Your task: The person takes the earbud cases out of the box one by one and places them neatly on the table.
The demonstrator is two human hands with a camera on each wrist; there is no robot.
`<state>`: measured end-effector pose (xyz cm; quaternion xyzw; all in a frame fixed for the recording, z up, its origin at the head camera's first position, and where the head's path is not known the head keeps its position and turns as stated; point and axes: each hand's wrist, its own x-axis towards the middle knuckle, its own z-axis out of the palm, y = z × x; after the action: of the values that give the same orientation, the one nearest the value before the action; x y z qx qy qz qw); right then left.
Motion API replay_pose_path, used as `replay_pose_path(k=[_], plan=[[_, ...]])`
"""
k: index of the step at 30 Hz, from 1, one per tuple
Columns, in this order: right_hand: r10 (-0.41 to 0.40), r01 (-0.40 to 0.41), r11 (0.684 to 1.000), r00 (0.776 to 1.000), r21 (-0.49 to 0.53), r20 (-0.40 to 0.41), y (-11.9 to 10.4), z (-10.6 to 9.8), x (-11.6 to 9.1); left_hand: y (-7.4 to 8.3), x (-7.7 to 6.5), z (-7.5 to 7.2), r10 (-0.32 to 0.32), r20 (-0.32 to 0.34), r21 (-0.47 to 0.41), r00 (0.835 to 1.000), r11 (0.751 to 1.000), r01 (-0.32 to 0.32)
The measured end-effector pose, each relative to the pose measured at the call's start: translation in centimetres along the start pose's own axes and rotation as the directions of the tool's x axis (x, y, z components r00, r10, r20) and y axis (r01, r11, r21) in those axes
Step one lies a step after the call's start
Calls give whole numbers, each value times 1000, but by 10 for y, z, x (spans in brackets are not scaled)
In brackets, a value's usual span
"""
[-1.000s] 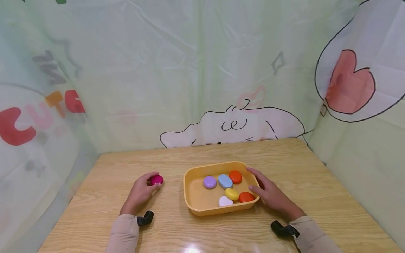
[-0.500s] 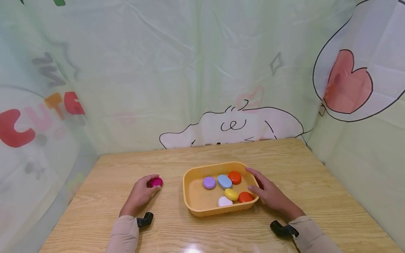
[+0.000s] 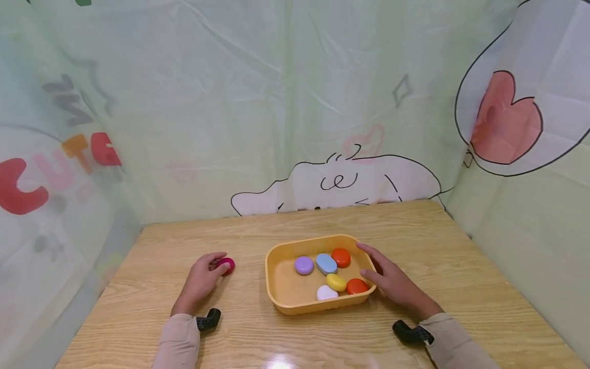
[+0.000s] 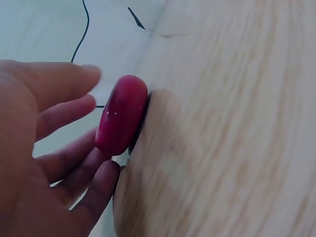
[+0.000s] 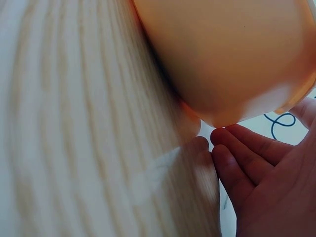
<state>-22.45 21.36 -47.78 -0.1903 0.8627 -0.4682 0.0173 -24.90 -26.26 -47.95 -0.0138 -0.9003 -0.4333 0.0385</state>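
On the left of the table my left hand point(image 3: 203, 279) curves around a glossy magenta rounded disc point(image 3: 229, 263), its thumb overlapping the disc in the head view. The left wrist view shows a gap between its upper finger and the disc point(image 4: 123, 116), which lies close over the wood, lower fingertips right at its edge. My right hand point(image 3: 392, 279) holds the right end of an orange-yellow plastic tray point(image 3: 295, 309), thumb over the rim. In the right wrist view its other fingertips are at the outer wall of the tray point(image 5: 237, 59).
Inside the tray lie smooth rounded pieces: purple point(image 3: 303, 265), light blue point(image 3: 326, 264), yellow point(image 3: 336, 282), white point(image 3: 327, 292) and two red, one at the back point(image 3: 341, 257). The wooden table point(image 3: 249, 338) meets a printed curtain point(image 3: 207, 128) behind and at the sides.
My left thumb has shifted over the magenta disc, which now shows less of its top and looks slightly tilted. The right hand and the tray stay in place.
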Motion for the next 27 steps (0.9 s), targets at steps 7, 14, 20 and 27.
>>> replay_pose_path(k=[7, 14, 20, 27], plan=[[-10, 10, 1000, 1000, -7, 2, 0, 0, 1, 0, 0, 0, 23, -34, -24, 999, 999, -24], [-1, 1, 1000, 1000, 0, 4, 1, 0, 1, 5, -1, -1, 4, -40, -92, 999, 996, -8], [-7, 7, 1000, 1000, -14, -5, 2, 1, 1, 12, -2, -4, -7, -68, -180, 998, 984, -5], [-5, 5, 1000, 1000, -11, -7, 3, 0, 1, 19, 0, -5, 16, -102, -215, 995, 976, -38]])
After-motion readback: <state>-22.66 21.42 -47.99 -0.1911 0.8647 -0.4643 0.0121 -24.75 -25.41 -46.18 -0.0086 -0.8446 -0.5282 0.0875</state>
